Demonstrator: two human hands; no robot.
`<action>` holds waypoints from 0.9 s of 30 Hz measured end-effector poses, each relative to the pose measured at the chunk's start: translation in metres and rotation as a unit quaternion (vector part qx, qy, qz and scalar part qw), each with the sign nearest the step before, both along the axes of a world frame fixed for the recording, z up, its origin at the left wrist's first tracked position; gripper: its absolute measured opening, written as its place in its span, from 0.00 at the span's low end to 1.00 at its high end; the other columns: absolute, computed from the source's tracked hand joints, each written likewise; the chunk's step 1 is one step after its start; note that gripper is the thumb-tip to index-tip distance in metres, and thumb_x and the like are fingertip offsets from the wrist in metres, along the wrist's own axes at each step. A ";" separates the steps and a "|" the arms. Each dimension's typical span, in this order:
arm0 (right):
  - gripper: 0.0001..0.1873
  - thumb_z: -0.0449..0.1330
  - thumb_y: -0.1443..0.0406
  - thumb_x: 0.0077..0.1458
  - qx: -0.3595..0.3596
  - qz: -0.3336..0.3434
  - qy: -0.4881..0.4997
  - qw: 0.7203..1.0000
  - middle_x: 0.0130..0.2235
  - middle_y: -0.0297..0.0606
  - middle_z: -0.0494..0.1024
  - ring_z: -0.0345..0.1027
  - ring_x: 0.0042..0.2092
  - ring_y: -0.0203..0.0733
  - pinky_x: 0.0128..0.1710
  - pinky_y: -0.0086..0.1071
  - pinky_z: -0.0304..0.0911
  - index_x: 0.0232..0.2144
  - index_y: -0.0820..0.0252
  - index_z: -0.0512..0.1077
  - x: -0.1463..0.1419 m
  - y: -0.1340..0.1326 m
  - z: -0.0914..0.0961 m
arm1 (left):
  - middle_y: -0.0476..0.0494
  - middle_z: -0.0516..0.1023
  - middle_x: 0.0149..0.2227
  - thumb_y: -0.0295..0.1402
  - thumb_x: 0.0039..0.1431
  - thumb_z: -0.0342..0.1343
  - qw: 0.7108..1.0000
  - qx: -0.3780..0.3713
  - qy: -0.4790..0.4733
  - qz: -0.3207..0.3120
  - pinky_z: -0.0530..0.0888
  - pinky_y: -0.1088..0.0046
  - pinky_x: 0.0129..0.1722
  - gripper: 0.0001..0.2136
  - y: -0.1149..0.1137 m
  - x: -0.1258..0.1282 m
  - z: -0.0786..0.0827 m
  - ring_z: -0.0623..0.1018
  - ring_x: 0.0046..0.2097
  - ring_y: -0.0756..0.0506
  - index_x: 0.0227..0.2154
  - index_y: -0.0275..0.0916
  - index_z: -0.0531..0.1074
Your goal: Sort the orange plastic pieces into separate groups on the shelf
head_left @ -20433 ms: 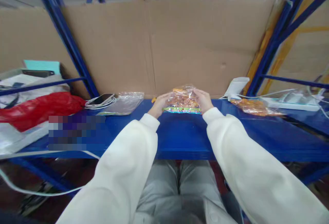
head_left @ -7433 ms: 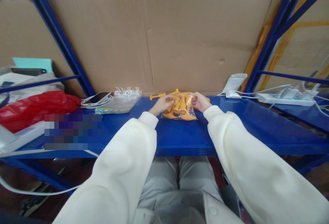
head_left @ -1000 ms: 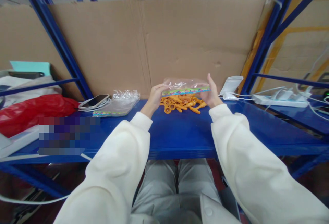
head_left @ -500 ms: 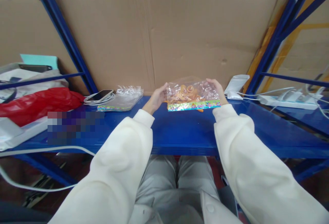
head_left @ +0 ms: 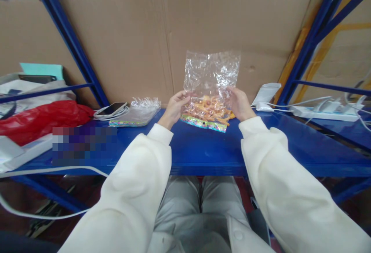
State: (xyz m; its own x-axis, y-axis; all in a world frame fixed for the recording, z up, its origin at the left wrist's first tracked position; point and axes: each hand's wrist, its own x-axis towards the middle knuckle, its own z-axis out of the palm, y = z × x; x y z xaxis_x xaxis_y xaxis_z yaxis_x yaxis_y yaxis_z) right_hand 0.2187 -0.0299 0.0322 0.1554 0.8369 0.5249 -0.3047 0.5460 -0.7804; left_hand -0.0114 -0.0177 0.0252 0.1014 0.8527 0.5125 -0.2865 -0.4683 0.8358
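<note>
Between my two hands is a clear plastic bag point(head_left: 213, 69) with a colourful printed strip along its lower edge. Orange curled pieces point(head_left: 207, 108) fill its bottom part; their kind is hard to make out. My left hand point(head_left: 177, 108) pinches the bag's left side between thumb and fingers. On the other side, my right hand point(head_left: 237, 102) grips the right edge, its fingertips partly behind the film. The bag's upper part stands up, unfolded, above both hands. Its printed strip tilts down to the right, just over the blue shelf point(head_left: 203, 152).
Left of my hands lies a stack of flat clear bags point(head_left: 137, 113), beside a phone point(head_left: 114, 108) on a coiled white cable. A red plastic bag point(head_left: 46, 117) is further left. To the right are a white packet point(head_left: 265, 96) and a power strip point(head_left: 324, 113). Cardboard point(head_left: 121, 48) stands behind.
The bag's upper part, folded down before, now stands upright above my hands. The printed strip has shifted left and tilted. Both hands keep hold of the sides, my right hand slightly further left.
</note>
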 end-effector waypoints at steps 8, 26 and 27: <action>0.16 0.66 0.56 0.54 -0.079 -0.128 -0.012 0.989 0.20 0.26 0.66 0.58 0.20 0.31 0.20 0.26 0.58 0.23 0.57 0.67 -0.012 0.022 -0.030 | 0.58 0.66 0.15 0.29 0.67 0.53 0.985 -0.112 0.062 0.114 0.53 0.83 0.15 0.14 -0.001 0.015 -0.014 0.58 0.13 0.57 0.24 0.39 0.63; 0.26 0.62 0.41 0.53 -0.030 -0.172 -0.045 0.984 0.16 0.24 0.59 0.56 0.18 0.33 0.19 0.28 0.53 0.32 0.57 0.74 -0.013 0.032 -0.041 | 0.52 0.66 0.19 0.31 0.64 0.52 0.907 0.031 0.268 0.323 0.64 0.75 0.30 0.15 0.013 0.009 -0.022 0.70 0.26 0.49 0.20 0.40 0.64; 0.26 0.62 0.41 0.53 -0.043 -0.162 -0.040 0.985 0.15 0.22 0.56 0.53 0.17 0.32 0.18 0.28 0.51 0.33 0.57 0.74 -0.012 0.030 -0.040 | 0.51 0.67 0.21 0.31 0.64 0.52 0.894 0.050 0.290 0.337 0.65 0.74 0.33 0.15 0.013 0.007 -0.023 0.71 0.29 0.48 0.20 0.41 0.63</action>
State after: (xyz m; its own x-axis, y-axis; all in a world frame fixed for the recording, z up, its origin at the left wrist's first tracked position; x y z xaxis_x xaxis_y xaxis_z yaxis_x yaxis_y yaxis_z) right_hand 0.2067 0.0005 -0.0078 0.3825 0.7921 0.4757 -0.0612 0.5354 -0.8423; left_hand -0.0041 -0.0042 0.0026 -0.1448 0.7729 0.6178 0.5566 -0.4526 0.6967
